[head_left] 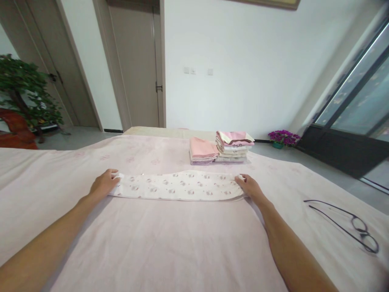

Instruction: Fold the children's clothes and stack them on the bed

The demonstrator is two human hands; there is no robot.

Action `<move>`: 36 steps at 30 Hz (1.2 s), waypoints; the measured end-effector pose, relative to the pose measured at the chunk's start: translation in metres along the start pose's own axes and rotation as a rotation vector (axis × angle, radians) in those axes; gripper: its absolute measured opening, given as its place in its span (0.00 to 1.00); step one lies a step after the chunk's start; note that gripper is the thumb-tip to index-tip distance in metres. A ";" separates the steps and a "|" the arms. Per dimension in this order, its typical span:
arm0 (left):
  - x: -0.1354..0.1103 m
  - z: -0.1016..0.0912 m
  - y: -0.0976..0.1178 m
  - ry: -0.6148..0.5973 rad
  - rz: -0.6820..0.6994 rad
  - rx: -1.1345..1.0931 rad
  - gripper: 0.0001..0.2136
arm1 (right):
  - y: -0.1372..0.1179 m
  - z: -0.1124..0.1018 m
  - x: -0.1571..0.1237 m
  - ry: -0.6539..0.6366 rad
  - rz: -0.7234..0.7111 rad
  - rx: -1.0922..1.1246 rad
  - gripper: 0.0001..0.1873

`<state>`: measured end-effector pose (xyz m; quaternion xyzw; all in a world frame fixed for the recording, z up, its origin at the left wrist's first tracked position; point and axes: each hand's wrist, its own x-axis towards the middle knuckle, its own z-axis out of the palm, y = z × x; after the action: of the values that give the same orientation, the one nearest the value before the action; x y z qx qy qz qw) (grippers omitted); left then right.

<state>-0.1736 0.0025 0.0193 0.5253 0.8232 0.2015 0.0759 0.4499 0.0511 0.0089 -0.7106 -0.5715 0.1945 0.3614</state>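
A white cloth [179,186] printed with small brownish figures lies stretched sideways in a long, narrow folded strip on the pink bedsheet [170,243]. My left hand [105,182] pinches its left end between thumb and fingers. At the opposite end, my right hand [247,185] grips the cloth's upper right corner. The lower edge of the strip rests close to the sheet, and its right end curves slightly. Just beyond the cloth stand two piles of folded fabric: a shorter pile topped with salmon pink [203,149] and a taller pile with a pink and cream piece on top [234,140].
Black-framed glasses [361,233] lie with their arms extended at the right of the bed. A pot of purple flowers [284,138] stands on the floor beyond. At the left are a leafy plant [26,89] and a reddish wooden piece [15,129].
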 end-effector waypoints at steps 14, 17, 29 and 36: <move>-0.064 0.028 0.053 0.229 0.923 -0.049 0.12 | 0.004 0.004 0.002 -0.034 -0.053 -0.208 0.28; -0.088 0.036 0.081 0.045 1.063 -0.154 0.12 | 0.004 0.001 -0.002 -0.037 -0.061 -0.253 0.31; -0.105 0.040 0.101 -0.174 1.149 -0.134 0.14 | -0.017 -0.006 -0.038 0.112 0.005 -0.431 0.25; -0.101 0.038 0.100 -0.308 1.054 -0.171 0.14 | -0.021 -0.013 -0.040 0.117 -0.083 -0.566 0.24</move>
<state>-0.0333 -0.0414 0.0173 0.8814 0.4091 0.1992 0.1268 0.4339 0.0107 0.0272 -0.7691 -0.6100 -0.0290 0.1886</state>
